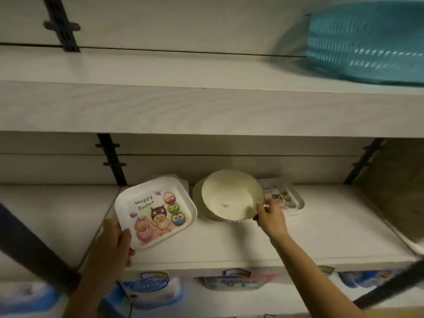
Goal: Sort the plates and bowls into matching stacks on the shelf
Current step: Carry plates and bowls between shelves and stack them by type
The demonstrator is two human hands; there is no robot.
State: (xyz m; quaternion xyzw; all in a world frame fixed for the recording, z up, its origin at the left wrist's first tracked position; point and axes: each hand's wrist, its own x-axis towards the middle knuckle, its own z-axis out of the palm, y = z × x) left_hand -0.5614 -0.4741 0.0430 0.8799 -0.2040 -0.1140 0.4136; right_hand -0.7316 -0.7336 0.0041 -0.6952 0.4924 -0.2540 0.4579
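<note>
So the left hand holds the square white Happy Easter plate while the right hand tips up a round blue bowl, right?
Not quite. The head view shows the round bowl in the right hand is cream, not blue. The left hand does hold the square white Happy Easter plate.

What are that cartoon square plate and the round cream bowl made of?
The square plate is probably melamine or a similar plastic: glossy white, with a printed picture and a thick rounded rim. The bowl is cream and matte, with a small printed mark. It could be plastic or ceramic; it is too blurred to tell.
</note>
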